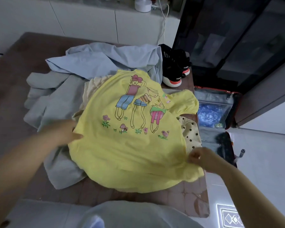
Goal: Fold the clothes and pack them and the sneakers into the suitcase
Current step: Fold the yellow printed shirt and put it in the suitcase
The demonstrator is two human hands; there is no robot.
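Note:
A yellow T-shirt (130,153) with a cartoon print lies spread on the brown bed, on top of other clothes. My left hand (62,131) holds its left edge, blurred by motion. My right hand (198,157) pinches its right hem. Under it lie a grey garment (53,102), a light blue garment (105,60), a cream one (90,89) and a cream polka-dot piece (190,130). Black sneakers (174,66) with white and orange soles stand at the bed's far right corner. The open suitcase (215,111) lies on the floor to the right of the bed.
The brown bed (15,76) has bare room at the left. Dark glass cabinet doors (237,38) rise behind the suitcase. A white lamp base (143,4) and cord sit on the ledge at the back. A patterned mat (229,218) lies on the white floor.

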